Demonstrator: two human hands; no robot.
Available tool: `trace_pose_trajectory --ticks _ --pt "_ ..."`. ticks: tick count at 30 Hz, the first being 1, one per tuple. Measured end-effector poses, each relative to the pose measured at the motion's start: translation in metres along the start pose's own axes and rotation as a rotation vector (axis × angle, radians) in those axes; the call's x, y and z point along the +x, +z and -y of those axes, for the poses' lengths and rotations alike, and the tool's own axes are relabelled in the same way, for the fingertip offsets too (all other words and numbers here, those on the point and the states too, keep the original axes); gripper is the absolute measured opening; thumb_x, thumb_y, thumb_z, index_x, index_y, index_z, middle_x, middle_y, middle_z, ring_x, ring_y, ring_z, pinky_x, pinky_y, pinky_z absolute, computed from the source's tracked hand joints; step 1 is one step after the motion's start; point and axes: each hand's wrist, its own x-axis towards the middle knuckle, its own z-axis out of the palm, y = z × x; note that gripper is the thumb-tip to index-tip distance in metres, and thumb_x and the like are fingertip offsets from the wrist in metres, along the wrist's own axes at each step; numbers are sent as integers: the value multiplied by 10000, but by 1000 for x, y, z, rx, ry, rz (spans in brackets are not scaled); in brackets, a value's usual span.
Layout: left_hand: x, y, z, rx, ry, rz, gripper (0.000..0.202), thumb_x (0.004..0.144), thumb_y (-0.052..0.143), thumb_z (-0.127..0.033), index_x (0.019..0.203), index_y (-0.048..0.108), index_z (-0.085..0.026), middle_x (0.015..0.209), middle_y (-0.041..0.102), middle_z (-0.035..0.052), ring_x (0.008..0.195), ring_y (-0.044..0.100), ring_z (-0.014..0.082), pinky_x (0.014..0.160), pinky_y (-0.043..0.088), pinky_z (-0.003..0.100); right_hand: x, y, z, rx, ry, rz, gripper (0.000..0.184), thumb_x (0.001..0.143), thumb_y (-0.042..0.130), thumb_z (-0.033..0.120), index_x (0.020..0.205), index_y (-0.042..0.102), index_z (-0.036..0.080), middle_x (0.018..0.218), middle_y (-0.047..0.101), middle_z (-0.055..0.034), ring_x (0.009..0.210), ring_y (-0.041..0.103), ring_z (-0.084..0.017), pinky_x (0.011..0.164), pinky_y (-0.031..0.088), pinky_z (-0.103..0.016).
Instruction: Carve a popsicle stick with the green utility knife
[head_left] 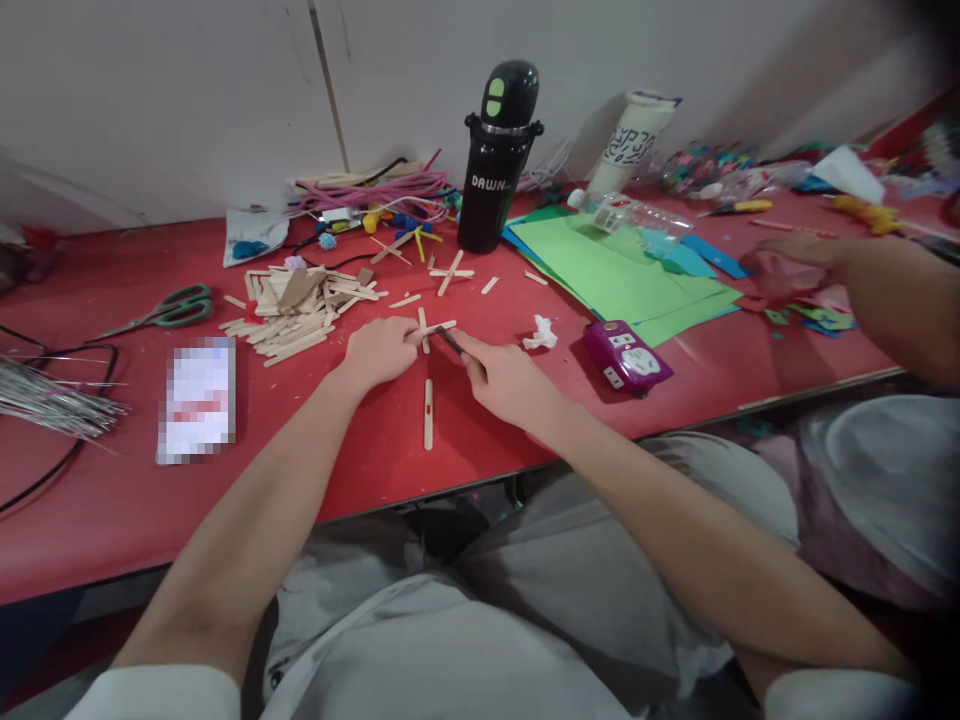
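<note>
1. On the red counter (112,520), centre: stick cross (433,329), flat, just beyond a single stick (428,413).
2. Left hand (381,350): fingers curled, tips pinching the cross's left end.
3. Right hand (504,382): closed round a thin dark tool (451,340), tip touching the cross.
4. Stick pile (300,305) left of it; purple power strip (627,356) right.

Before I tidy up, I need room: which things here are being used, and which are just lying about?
In use: left hand, right hand, crossed sticks, dark tool, loose stick.
Lying about: scissors, black bottle, green paper, purple socket block.
</note>
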Motion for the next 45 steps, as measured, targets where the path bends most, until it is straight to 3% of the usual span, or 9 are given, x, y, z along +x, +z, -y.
trace_pose_trajectory --ticks 13,20,29,45 --pt "-1 -2 -2 3 2 7 318 958 419 -357 928 718 -255 1030 744 66 1014 653 260 820 460 353 0 1 0 -15 32 8 588 980 412 164 1565 433 221 924 749 -96 720 663 -209 630 407 -292" --pt "-1 0 -1 10 4 -1 311 956 422 -358 933 716 -259 1030 745 63 1010 656 267 810 462 361 1 -3 5 -65 47 54 596 979 414 154 1571 421 230 1049 756 -116 890 706 -259 674 446 -312" --pt "0 1 0 10 14 -10 302 950 416 -363 927 698 -257 1032 742 72 1020 654 276 822 464 373 1 -2 8 -128 20 75 567 988 396 162 1548 459 218 1106 752 -132 944 708 -283 710 480 -337" --pt "-1 0 -1 11 -5 -6 316 962 414 -369 935 709 -259 1045 747 74 1020 656 271 832 473 364 -1 1 0 -28 30 10 586 966 409 169 1548 463 220 980 761 -98 814 693 -247 676 438 -318"
